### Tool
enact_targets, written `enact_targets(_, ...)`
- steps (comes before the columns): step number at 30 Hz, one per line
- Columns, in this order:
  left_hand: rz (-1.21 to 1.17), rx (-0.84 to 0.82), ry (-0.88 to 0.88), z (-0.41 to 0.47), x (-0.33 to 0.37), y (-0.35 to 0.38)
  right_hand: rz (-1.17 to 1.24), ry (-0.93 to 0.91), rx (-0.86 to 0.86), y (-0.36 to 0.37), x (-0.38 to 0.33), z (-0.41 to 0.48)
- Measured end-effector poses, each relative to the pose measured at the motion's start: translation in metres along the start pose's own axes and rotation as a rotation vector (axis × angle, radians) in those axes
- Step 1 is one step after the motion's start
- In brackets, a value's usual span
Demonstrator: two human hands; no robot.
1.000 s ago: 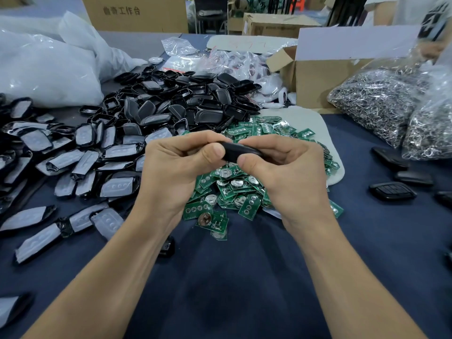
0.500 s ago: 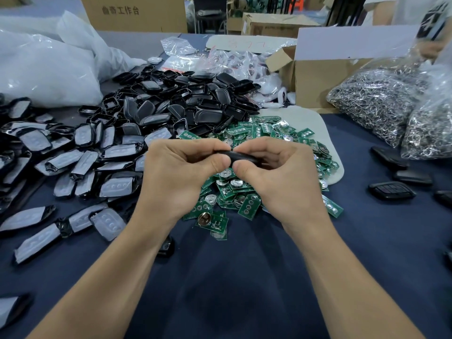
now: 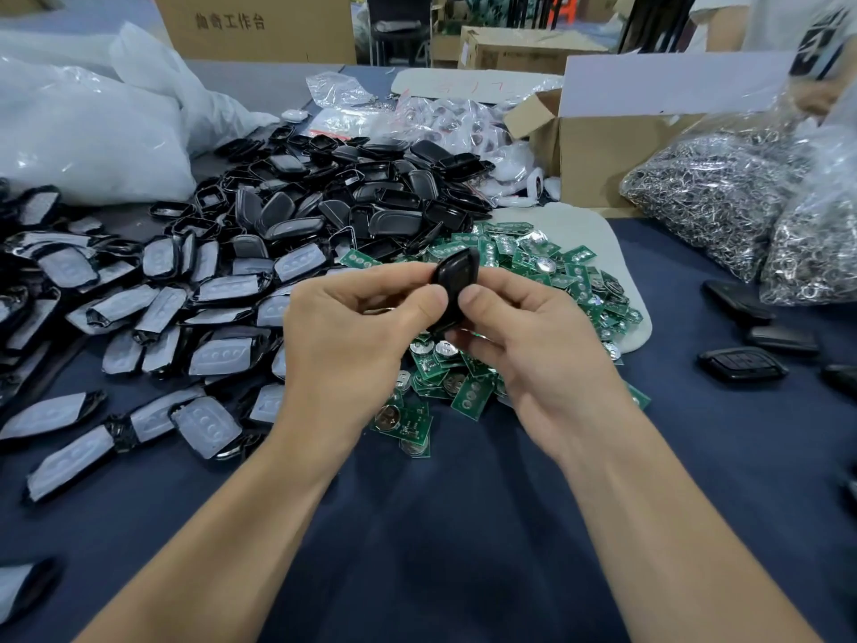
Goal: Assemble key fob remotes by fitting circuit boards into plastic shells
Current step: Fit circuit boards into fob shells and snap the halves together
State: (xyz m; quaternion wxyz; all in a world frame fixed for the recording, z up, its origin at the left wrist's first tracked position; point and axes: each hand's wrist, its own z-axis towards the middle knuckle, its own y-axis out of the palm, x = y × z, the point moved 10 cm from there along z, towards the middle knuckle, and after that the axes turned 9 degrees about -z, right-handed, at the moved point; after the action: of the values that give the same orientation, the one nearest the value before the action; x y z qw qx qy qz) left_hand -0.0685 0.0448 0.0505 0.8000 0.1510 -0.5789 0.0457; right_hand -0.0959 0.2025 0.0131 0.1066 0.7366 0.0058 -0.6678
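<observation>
Two hands are meeting above the middle of the table, both pinching one black key fob (image 3: 457,277) between them. The left hand (image 3: 352,336) is curling its fingers inward and pressing its thumb against the fob's left edge, while the right hand (image 3: 533,355) is gripping the right edge with its thumb on the near face and its fingers folded behind. The fob is standing on end in the air, its upper end leaning toward 1 o'clock and its lower end hiding between the two thumbs. Directly beneath the hands, and spreading out toward 2 o'clock, a heap of green circuit boards (image 3: 533,266) is lying partly on a white mat (image 3: 598,234), many with round coin cells showing. At 12 o'clock a pile of empty black shells (image 3: 352,201) is sitting just beyond the boards, touching their far edge. From 9 to 10 o'clock, shells with white button pads (image 3: 222,290) are sprawling across the navy cloth (image 3: 440,526). At 3 o'clock several closed black fobs (image 3: 742,364) are lying well apart from the hands. At 2 o'clock clear bags of metal rings (image 3: 709,197) are slumping beside an open cardboard box (image 3: 603,150) at 1 o'clock, and a large white plastic bag (image 3: 83,132) is resting at 10 o'clock.
</observation>
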Motion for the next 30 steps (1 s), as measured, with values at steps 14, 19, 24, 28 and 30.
enact_targets(14,0.307,-0.051,0.171,-0.005,0.020,0.006,-0.018,-0.159,0.034,-0.010,-0.014,-0.001)
enact_targets(19,0.085,-0.065,0.083,-0.001,0.013,0.004,0.049,-0.116,-0.047,-0.004,-0.012,-0.001)
enact_targets(24,0.106,-0.122,0.138,-0.004,0.020,0.011,0.016,-0.260,-0.050,-0.005,-0.028,-0.004)
enact_targets(28,0.112,-0.119,0.160,-0.006,0.021,0.012,0.059,-0.266,-0.011,-0.008,-0.025,-0.003)
enact_targets(30,0.107,-0.109,0.158,-0.007,0.020,0.012,0.083,-0.269,0.008,-0.008,-0.024,-0.004)
